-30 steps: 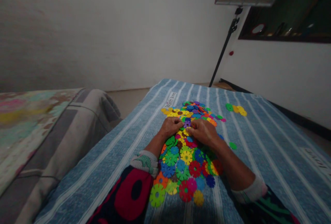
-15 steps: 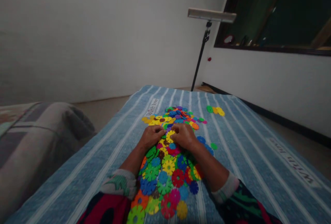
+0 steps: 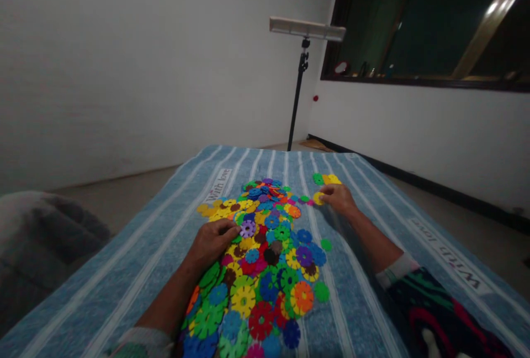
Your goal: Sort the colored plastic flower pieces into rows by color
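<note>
In the head view, my right hand (image 3: 340, 199) pinches a yellow notched plastic disc (image 3: 318, 198) by its edge, a little above the cloth. Just beyond it lies a short row of green disc (image 3: 318, 179) and yellow discs (image 3: 331, 180). My left hand (image 3: 215, 241) is closed, thumb and fingertips at the left edge of a purple notched disc (image 3: 247, 229), over the left side of the pile. Many flower-shaped discs (image 3: 260, 319) in green, blue, red, orange and brown spread between my arms, overlapping one another.
A blue cloth with white stripes (image 3: 364, 292) covers the table. Past its far end stands a lamp on a black pole (image 3: 295, 104). A grey covered shape (image 3: 45, 247) is on the left; a dark window (image 3: 418, 21) is at the right.
My right hand has moved right and away from the pile, carrying the yellow disc towards the row. The left hand stays by the pile, now at a purple disc. The view has shifted right.
</note>
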